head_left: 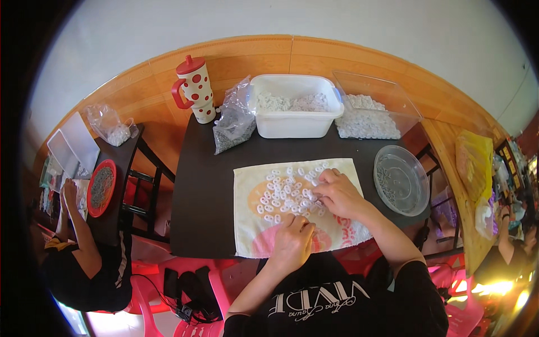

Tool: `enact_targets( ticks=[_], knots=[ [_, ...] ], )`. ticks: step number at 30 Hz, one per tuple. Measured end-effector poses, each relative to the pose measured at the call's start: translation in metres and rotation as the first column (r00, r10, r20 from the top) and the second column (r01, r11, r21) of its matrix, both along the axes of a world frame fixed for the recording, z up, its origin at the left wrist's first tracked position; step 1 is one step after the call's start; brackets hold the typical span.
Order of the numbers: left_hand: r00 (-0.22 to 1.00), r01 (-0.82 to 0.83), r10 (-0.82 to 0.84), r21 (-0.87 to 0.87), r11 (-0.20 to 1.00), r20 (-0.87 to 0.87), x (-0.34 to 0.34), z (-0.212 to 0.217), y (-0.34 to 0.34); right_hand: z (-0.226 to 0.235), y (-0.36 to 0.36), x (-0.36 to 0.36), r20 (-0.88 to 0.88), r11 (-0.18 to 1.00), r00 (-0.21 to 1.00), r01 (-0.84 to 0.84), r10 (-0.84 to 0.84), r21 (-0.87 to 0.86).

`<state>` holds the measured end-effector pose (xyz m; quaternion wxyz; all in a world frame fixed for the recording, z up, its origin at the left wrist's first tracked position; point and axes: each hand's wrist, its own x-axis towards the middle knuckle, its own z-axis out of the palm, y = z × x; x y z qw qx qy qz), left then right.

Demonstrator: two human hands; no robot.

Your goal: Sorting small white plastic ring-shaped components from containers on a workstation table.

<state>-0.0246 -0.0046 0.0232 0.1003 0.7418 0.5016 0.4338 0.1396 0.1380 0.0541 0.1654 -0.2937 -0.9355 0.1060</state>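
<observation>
Pieces of white plastic, oval with 2 holes, are spread on a printed towel on the dark desk. Their near edge is reached by the left hand, their right edge by the right hand; whether either grip is clamped on one cannot be told. Behind, a white tub is set beside a clear bin.

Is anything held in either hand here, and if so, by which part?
Cannot be told: the right hand is among the white pieces, the left hand at their near edge, fingers curled, hiding any grip.
</observation>
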Motion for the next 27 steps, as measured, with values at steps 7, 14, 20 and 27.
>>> enact_targets(
  ticks=[7,14,20,27],
  knots=[
    [1.0,0.002,-0.002,-0.009,1.0,0.003,0.001,-0.002,0.001,0.001,0.002,-0.014,0.015,0.999,0.999,0.045,-0.045,0.02],
    [0.985,-0.05,0.044,0.031,0.998,0.169,-0.001,-0.003,0.001,-0.011,0.007,0.003,-0.314,0.978,0.949,-0.085,0.022,-0.189],
    [0.735,-0.026,0.169,-0.222,0.975,0.656,0.004,0.004,0.012,0.007,-0.023,0.01,-0.445,0.876,0.895,-0.22,0.006,-0.429],
    [0.7,0.141,0.044,-0.198,0.97,0.713,0.012,-0.006,0.025,0.016,-0.035,0.026,-0.457,0.954,0.883,-0.223,0.111,-0.198]
  ],
)
